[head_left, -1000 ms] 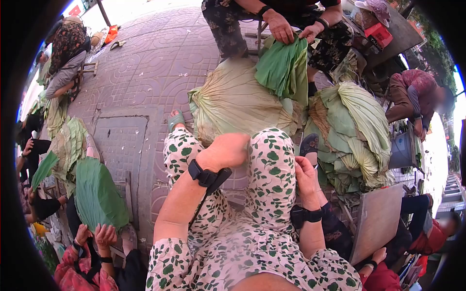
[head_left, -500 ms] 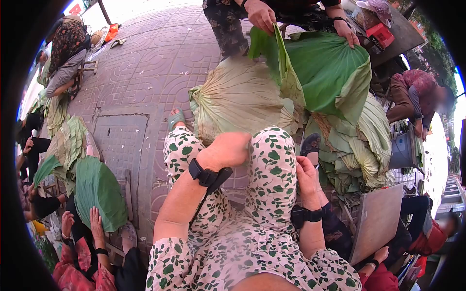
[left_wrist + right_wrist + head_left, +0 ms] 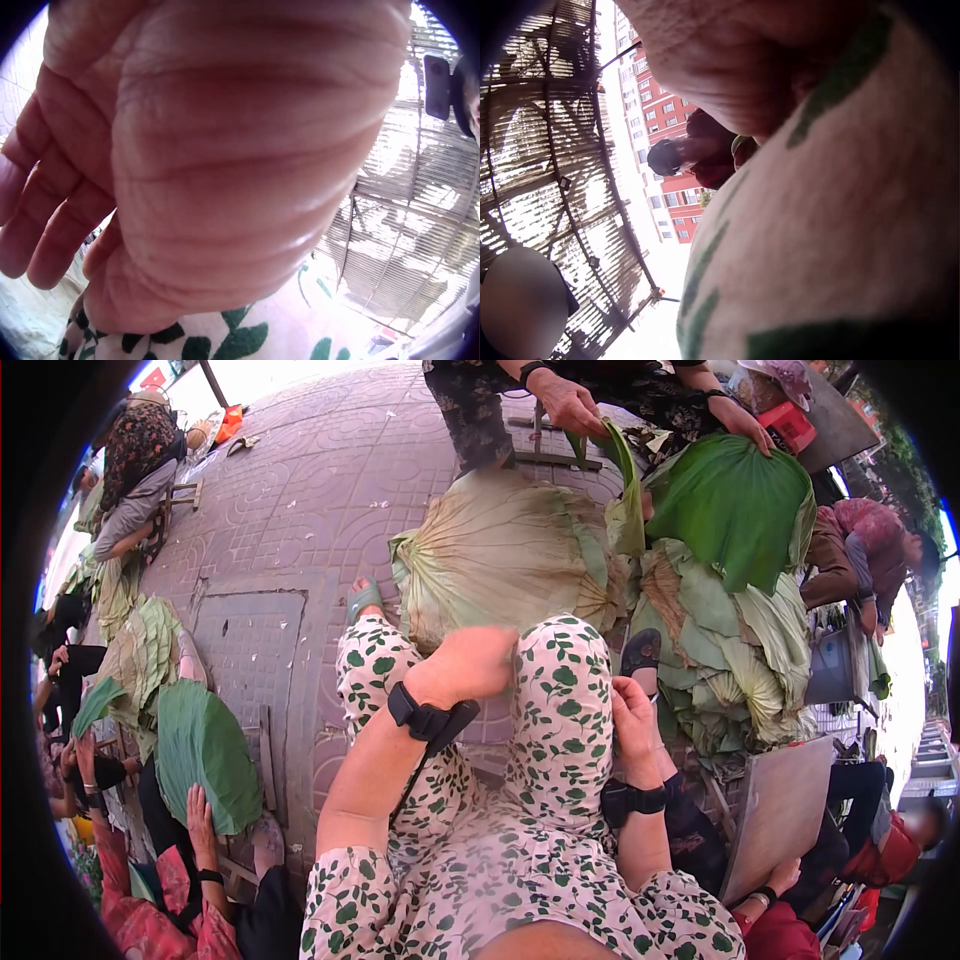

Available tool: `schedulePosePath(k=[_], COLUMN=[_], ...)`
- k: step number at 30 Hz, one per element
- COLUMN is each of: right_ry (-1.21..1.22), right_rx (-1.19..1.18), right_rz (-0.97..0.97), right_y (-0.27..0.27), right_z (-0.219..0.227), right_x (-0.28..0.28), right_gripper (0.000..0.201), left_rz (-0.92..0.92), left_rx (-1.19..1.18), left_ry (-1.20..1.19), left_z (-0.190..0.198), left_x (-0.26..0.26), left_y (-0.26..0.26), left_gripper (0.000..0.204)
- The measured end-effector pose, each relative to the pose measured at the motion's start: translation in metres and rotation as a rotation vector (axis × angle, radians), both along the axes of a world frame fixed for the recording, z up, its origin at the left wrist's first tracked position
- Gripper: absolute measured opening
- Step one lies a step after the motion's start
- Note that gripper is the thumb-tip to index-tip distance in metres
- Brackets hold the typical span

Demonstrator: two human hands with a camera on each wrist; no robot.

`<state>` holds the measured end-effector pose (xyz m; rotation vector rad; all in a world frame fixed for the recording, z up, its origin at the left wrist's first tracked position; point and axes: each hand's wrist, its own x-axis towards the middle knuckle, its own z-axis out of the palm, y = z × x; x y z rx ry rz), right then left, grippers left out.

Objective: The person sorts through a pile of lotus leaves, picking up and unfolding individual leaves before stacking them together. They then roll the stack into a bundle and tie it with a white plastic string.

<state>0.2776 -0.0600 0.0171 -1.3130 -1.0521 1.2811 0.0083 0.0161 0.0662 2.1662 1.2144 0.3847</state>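
Observation:
Both of the wearer's hands lie idle at the patterned trousers (image 3: 560, 700). My left hand (image 3: 465, 665), blurred in the head view, rests by the inner side of the right knee; the left wrist view shows its fingers (image 3: 52, 240) loosely bent with nothing in them. Along the outer side of that knee lies my right hand (image 3: 632, 715), fingers lightly curled. In the right wrist view trouser cloth covers much of it. Before the knees spreads a large dried lotus leaf (image 3: 500, 560). Opposite, another person's hands (image 3: 570, 405) hold green lotus leaves (image 3: 735, 500).
A stack of faded lotus leaves (image 3: 720, 650) stands right of the knees. A board (image 3: 780, 815) leans at the lower right. At the lower left a seated person touches a green leaf (image 3: 205, 760). A metal cover (image 3: 250, 650) is set in the paving.
The person opposite has opened out the bunched green leaves, carrying one to the right over the stack. The lower-left person has moved one hand off the leaf. My hands have stayed in place.

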Motion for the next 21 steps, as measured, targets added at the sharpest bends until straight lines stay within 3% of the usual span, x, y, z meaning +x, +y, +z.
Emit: schedulePosePath(k=[8, 21], right_ry=[0.332, 0.169], right_rx=[-0.071, -0.055], right_rz=[-0.016, -0.026], right_y=[0.002, -0.004], right_z=[-0.023, -0.015], right_x=[0.023, 0.011], right_gripper=[0.017, 0.014], left_rz=[0.018, -0.006], left_rx=[0.004, 0.005], left_ry=[0.019, -0.052], left_z=[0.005, 0.000], left_x=[-0.006, 0.004], left_y=[-0.004, 0.000], left_gripper=[0.036, 0.030])
